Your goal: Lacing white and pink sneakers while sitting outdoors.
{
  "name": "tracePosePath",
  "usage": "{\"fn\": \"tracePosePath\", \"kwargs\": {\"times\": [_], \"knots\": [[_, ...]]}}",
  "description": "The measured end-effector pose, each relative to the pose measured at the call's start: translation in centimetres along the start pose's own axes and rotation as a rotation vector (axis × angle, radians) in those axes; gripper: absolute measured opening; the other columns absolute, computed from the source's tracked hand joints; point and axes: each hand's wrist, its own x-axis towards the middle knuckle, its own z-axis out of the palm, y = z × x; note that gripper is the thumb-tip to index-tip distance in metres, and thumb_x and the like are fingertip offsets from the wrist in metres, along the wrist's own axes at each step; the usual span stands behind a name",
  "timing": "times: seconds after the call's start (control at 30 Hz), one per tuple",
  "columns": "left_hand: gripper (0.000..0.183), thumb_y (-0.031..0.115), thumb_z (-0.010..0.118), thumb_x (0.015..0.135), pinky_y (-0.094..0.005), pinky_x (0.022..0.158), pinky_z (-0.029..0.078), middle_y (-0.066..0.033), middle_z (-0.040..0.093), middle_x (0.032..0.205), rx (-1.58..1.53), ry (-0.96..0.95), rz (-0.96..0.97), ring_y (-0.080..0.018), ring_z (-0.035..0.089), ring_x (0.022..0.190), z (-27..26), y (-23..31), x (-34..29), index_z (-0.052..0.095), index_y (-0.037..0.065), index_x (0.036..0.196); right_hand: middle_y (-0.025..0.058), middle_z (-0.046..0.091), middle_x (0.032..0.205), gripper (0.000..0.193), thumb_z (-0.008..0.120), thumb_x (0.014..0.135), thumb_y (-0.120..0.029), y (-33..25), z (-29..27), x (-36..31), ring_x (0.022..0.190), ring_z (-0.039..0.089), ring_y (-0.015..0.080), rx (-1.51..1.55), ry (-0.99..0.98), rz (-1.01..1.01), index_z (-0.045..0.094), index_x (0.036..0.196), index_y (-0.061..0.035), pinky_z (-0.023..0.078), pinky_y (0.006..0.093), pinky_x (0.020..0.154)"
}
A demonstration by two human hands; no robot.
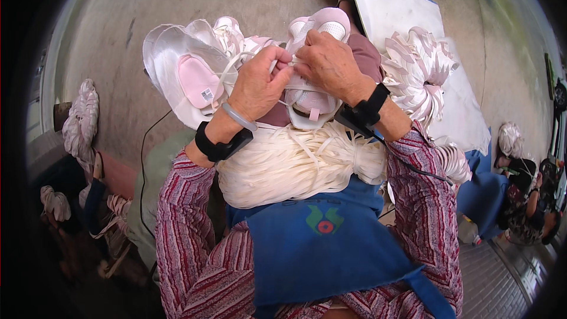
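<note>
Both hands [260,85] [331,65] meet over a pink-and-white sneaker [310,103]

The sneaker lies in front of the person, above the lap, its pink heel tab [314,114] toward the body and its toe pointing away. A white shoelace [231,62] loops out to the left of it. The left hand comes in from the lower left, wrist bent inward, thumb and index finger pinched together on the lace. The right hand arches over from the other side, knuckles up, its fingers drawn together on the lace close to the left fingertips, though its grip is partly hidden. Both elbows spread wide.

A grey bangle [239,117] circles the left wrist; black straps with boxy devices sit on both. Nearer the body, a thick bundle of cream laces [283,168] rests across the blue apron [325,260]. White shoe parts and a pink insole [199,80] stand at the left; a round bunch of pale pink strips [416,77] lies at the right on a white sheet [466,109].
</note>
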Motion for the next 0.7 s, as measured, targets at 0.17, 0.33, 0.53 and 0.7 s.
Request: {"fn": "tracePosePath", "kwargs": {"times": [0.17,0.33,0.53,0.7], "knots": [[0.029,0.023,0.069,0.081,-0.0359,0.065,0.047,-0.0155,0.061,0.081,0.329,-0.117,0.091,-0.0277,0.060,0.073,1.5,-1.0,-0.3,0.054,0.001,0.092,0.0146,0.058,0.086,0.016,0.061,0.083,-0.017,0.3,0.8,0.6,0.080,0.061,0.0312,-0.002,0.012,-0.007,0.064,0.078,-0.0026,0.050,0.0403,0.068],[0.031,0.025,0.066,0.082,-0.0425,0.065,0.046,-0.0201,0.059,0.082,0.391,-0.205,0.008,-0.0365,0.060,0.074,2.1,-0.8,0.0,0.050,0.000,0.088,0.0153,0.059,0.081,0.017,0.056,0.088,-0.016,2.9,-1.5,-1.5,0.074,0.061,0.0274,0.251,0.085,0.072,0.058,0.087,0.0008,0.049,0.0367,0.063],[0.030,0.024,0.061,0.083,-0.0491,0.067,0.046,-0.0260,0.057,0.084,0.486,-0.195,-0.032,-0.0443,0.059,0.075,2.5,-0.8,-0.6,0.047,-0.002,0.090,0.0067,0.058,0.067,0.018,0.049,0.090,-0.012,3.7,-2.4,-6.0,0.057,0.056,0.0149,0.776,-0.007,0.490,0.059,0.092,0.0031,0.046,0.0290,0.055],[0.029,0.024,0.057,0.083,-0.0506,0.067,0.045,-0.0264,0.056,0.081,0.540,-0.209,-0.118,-0.0462,0.058,0.074,2.8,-0.6,-0.6,0.047,-0.002,0.089,0.0130,0.056,0.068,0.037,0.068,0.080,-0.033,3.6,-2.0,-7.4,0.059,0.055,0.0209,0.512,-0.094,0.364,0.060,0.096,0.0000,0.045,0.0360,0.057]]}}
